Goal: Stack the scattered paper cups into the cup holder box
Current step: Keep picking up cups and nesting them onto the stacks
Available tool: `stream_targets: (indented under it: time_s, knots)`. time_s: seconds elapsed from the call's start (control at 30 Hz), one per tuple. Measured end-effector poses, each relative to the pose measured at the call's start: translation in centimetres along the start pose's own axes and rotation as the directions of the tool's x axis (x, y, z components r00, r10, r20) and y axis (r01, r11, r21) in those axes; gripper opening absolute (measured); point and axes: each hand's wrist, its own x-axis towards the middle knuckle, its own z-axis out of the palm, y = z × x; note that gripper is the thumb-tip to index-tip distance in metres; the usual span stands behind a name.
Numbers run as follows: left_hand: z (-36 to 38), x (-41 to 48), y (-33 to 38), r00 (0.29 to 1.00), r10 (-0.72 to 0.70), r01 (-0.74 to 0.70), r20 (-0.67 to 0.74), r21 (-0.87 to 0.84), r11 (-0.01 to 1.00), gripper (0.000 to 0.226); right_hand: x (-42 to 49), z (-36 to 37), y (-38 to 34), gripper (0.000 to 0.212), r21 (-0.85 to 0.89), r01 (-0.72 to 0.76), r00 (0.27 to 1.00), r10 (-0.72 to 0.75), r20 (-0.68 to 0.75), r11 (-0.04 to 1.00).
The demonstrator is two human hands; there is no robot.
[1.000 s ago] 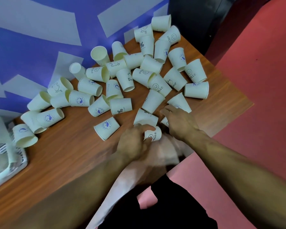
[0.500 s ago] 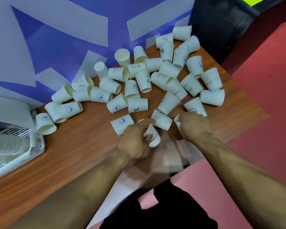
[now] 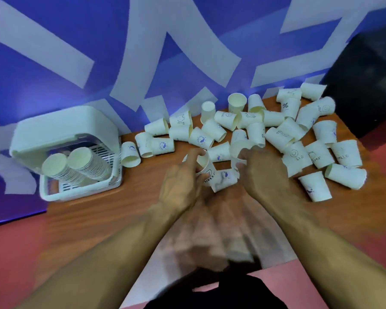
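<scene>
Several cream paper cups (image 3: 274,132) lie scattered on their sides across the far half of the wooden table (image 3: 112,215). My left hand (image 3: 181,184) grips a cup printed HELLO (image 3: 206,169), mouth tilted up. Close to its right, my right hand (image 3: 261,170) holds another cup (image 3: 239,152) by its side. A further cup (image 3: 224,179) lies between the two hands. The white cup holder box (image 3: 62,139) stands at the table's left end with its lid raised, and two slanted stacks of cups (image 3: 80,166) lean inside it.
A blue wall with pale shapes runs behind the table. A dark cabinet (image 3: 363,85) stands at the back right. Red floor (image 3: 379,157) borders the table's right and near edges. My dark clothing (image 3: 214,293) shows at the bottom.
The view swung left, bringing the whole holder box into sight. Both hands lifted away from the table's near edge, each carrying its cup, and now sit closer together.
</scene>
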Motion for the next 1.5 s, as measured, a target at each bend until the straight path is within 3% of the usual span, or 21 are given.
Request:
stream_targets:
  time_s: [0.13, 0.23, 0.43, 0.67, 0.8, 1.07, 1.23, 1.5]
  knots:
    - [-4.9, -2.0, -4.5, 0.992, -0.037, 0.049, -0.124, 0.099, 0.994, 0.023, 1.7, 0.3, -6.9, 0.017, 0.005, 0.145, 0.989, -0.145, -0.031, 0.989]
    - [-8.1, -3.7, -7.9, 0.966, -0.064, 0.103, -0.250, 0.147, 0.984, 0.016, 2.6, 0.8, -12.1, 0.019, 0.034, 0.264, 0.964, -0.263, -0.050, 0.964]
    - [-13.2, -7.5, -14.5, 0.838, -0.084, 0.256, -0.539, 0.253, 0.933, 0.010, 3.8, 2.6, -22.2, 0.017, 0.079, 0.483, 0.876, -0.479, -0.066, 0.872]
    - [-16.8, -9.9, -21.9, 0.673, -0.100, 0.300, -0.733, 0.146, 0.943, 0.006, 5.2, 6.3, -31.4, 0.012, 0.222, 0.573, 0.819, -0.558, -0.133, 0.789]
    - [-18.0, -9.8, -24.6, 0.609, -0.113, 0.288, -0.785, 0.086, 0.954, 0.006, 6.4, 8.9, -34.5, 0.018, 0.222, 0.589, 0.804, -0.592, -0.060, 0.777]
    - [-18.7, -8.9, -28.4, 0.606, -0.131, 0.276, -0.784, 0.053, 0.960, 0.007, 7.9, 11.6, -37.4, 0.044, 0.178, 0.600, 0.797, -0.602, -0.046, 0.780]
    - [-18.5, -8.5, -29.5, 0.603, -0.145, 0.278, -0.784, 0.036, 0.960, 0.006, 8.2, 12.6, -37.7, 0.038, 0.208, 0.570, 0.821, -0.558, -0.118, 0.795]
    - [-18.2, -7.4, -30.2, 0.655, -0.176, 0.297, -0.735, 0.036, 0.954, 0.009, 8.4, 15.9, -36.9, 0.038, 0.149, 0.600, 0.793, -0.609, 0.022, 0.786]
